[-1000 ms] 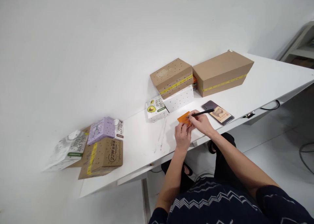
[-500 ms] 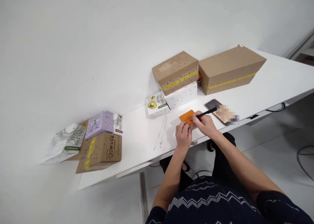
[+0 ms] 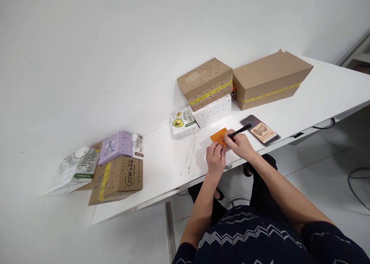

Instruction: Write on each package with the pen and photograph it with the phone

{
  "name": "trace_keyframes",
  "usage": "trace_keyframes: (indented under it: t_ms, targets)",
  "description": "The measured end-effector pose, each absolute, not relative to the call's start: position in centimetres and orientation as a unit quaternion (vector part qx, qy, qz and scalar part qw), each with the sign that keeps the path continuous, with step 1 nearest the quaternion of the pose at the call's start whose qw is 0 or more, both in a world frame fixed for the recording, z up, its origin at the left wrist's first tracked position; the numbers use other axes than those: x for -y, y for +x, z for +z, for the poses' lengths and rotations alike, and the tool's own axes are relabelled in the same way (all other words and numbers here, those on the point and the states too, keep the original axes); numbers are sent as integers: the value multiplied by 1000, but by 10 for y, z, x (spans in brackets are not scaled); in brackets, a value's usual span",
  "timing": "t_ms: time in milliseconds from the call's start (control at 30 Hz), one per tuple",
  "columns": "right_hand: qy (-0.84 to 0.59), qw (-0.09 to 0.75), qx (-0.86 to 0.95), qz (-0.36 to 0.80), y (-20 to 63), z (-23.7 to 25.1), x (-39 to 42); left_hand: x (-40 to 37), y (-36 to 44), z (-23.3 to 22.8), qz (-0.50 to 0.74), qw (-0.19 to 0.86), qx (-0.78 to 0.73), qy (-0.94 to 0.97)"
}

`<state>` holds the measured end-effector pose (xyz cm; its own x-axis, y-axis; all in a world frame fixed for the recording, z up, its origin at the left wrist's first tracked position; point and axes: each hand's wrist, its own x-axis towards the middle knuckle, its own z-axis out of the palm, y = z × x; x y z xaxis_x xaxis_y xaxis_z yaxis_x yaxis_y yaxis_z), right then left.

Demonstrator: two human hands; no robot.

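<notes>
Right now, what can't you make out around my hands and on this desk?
From the head view:
Words on the orange note: too small, partly covered by the left hand and right hand.
Whether the black pen touches it: the tip is lost at the right hand.
The orange-and-dark item: mostly hidden by the spotted brown box and long brown box.
The phone's picture: pixelated.
The desk's right end: cut off by the right edge.

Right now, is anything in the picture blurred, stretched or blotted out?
Head view: the leftmost white box looks smeared and stretched; a mosaic patch covers part of the phone; same head view, the orange note and black pen look fairly clear.
</notes>
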<state>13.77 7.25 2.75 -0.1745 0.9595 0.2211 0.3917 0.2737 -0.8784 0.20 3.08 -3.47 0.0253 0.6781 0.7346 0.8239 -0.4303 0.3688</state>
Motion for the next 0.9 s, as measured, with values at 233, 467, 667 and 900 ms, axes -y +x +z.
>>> trace_keyframes:
  t_ms: [233,467,667,900]
  targets:
    - [-475,398,701,352,138,29,-73,-31,1,-38,-464,60,521,-714]
    - [-472,399,708,341,139,28,-73,-32,1,-37,-481,52,509,-712]
    - [-460,402,699,371,139,30,-72,-32,2,-35,-483,93,503,-711]
    - [-480,574,440,497,150,29,-78,-32,1,-32,-485,105,487,-719]
